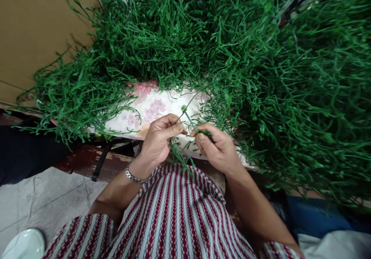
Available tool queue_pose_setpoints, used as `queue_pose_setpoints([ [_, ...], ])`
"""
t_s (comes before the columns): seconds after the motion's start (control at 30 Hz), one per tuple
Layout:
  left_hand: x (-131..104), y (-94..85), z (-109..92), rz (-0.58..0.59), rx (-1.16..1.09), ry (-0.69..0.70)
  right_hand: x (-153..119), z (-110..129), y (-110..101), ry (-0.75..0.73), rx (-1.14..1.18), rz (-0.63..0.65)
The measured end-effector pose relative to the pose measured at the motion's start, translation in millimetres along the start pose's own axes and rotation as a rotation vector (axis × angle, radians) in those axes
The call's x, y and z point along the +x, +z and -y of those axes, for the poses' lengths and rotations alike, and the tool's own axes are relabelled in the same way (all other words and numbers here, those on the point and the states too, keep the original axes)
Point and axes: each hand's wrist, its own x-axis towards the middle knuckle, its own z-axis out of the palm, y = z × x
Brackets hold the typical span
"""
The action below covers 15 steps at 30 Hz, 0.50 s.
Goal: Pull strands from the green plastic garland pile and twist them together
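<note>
My left hand (159, 139), with a metal watch band at its wrist, is closed in a pinch around a thin stem that slants up to the right. From beneath its fingers hangs a thin-leaved green sprig (179, 155). Close by on the right, my right hand (216, 147) pinches another green stem (189, 119) between thumb and fingers. The two stems cross just above my hands, near a small pale-green knob (183, 108). Both hands are over the front part of a white, flower-patterned cloth (153, 110). My fingers hide the gripped ends.
A large heap of green sprigs (179, 31) covers the back, with more sprigs (319, 96) at right and a smaller pile (78, 96) at left. Cardboard (43, 31) stands at back left. A dark red wooden edge (87, 160) runs below the cloth. A white round object (26, 245) is on the floor.
</note>
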Motion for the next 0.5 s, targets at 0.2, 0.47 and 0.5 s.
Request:
queue_pose_setpoints([
  [0.2, 4, 9.4, 12, -0.084, -0.021, -0.02, 5, -3, 21, -0.002, -0.245, 0.024],
  [0.47, 5, 9.2, 10, -0.082, -0.128, -0.048, 4, -16, 22, -0.026, -0.198, 0.062],
  [0.5, 5, 8.3, 9, -0.079, -0.14, -0.06, 2, -17, 23, -0.039, -0.18, 0.061],
])
